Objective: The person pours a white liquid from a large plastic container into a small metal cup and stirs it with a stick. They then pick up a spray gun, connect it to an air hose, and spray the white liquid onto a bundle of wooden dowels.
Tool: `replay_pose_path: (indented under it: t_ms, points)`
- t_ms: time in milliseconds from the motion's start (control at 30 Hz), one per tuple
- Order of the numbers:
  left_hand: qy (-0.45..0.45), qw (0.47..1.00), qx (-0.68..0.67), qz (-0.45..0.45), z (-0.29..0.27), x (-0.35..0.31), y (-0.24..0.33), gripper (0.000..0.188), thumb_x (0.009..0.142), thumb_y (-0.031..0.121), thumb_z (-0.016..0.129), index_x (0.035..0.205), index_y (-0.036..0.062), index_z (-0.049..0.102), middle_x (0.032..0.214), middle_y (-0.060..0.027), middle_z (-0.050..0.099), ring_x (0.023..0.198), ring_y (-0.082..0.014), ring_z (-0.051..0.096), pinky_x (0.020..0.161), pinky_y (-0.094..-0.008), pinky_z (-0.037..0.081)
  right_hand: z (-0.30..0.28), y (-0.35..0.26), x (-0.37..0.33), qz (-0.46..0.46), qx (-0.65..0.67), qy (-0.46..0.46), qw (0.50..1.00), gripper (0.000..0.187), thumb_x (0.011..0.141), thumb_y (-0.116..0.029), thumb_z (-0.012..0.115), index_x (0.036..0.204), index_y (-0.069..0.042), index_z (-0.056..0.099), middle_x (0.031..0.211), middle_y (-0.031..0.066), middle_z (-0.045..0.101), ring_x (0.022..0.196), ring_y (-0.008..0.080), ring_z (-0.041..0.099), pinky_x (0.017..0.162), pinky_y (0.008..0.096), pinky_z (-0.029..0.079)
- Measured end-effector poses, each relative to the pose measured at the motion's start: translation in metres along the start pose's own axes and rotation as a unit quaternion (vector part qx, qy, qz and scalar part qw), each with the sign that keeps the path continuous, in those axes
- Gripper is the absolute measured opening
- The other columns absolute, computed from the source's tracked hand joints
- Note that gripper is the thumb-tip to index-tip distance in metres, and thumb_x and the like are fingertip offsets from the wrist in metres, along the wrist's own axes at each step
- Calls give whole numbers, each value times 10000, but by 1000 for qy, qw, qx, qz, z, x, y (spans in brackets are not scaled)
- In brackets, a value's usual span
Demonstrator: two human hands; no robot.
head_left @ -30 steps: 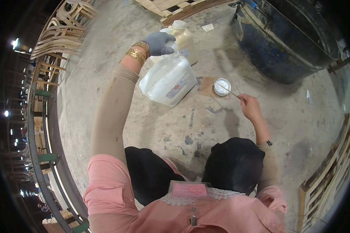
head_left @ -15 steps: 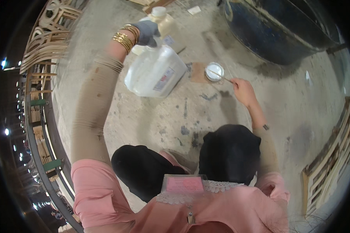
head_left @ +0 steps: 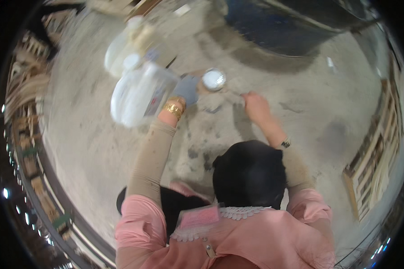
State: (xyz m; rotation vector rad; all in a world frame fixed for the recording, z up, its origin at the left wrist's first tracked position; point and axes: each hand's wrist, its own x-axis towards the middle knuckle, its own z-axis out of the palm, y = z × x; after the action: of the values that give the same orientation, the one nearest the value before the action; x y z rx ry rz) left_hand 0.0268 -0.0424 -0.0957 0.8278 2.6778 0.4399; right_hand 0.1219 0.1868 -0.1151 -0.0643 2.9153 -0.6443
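My left hand (head_left: pixel 188 90), in a grey glove with gold bangles at the wrist, is just left of a small round can (head_left: pixel 214 80) with white contents. Blur hides what its fingers are doing. The can stands by a piece of brown cardboard on the concrete floor. To the right of the can, my bare right hand (head_left: pixel 256 106) is closed on a thin stick (head_left: pixel 234 93), whose far end points toward the can and is smeared. A translucent white jug (head_left: pixel 132 96) stands left of my gloved hand, and a second, yellowish jug (head_left: pixel 141 38) is behind it.
A large dark tub (head_left: pixel 274 29) stands at the back right. Curved wooden frames (head_left: pixel 375 157) lean along the right edge, and more wooden parts (head_left: pixel 31 85) are stacked at the left. A dark-clothed shape shows at the far left. My knee (head_left: pixel 249 175) is at the front.
My left hand has left the white jug's top and come down beside the can. The stick, earlier over the can, is now drawn back to its right. The view has shifted.
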Motion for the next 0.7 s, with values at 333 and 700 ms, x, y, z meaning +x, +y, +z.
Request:
replay_pose_path:
  t_ms: [333, 700]
  points:
    - [-71, 980, 155, -100, 44, 40, -54, 929, 558, 502, 675, 1246, 13, 287, 1192, -197, 397, 1139, -325, 359, 966, -361, 303, -21, 26, -42, 156, 246, 53, 955, 236, 755, -113, 483, 945, -91, 622, 923, 150, 599, 894, 334, 546, 753, 428, 443]
    - [-101, 982, 10, -161, 15, 37, -57, 620, 571, 385, 724, 1026, 8, 535, 1005, -168, 557, 938, -298, 535, 811, -355, 433, -83, -8, -6, 111, 243, 92, 959, 211, 770, -112, 477, 914, -69, 625, 840, 154, 610, 836, 341, 559, 726, 431, 438]
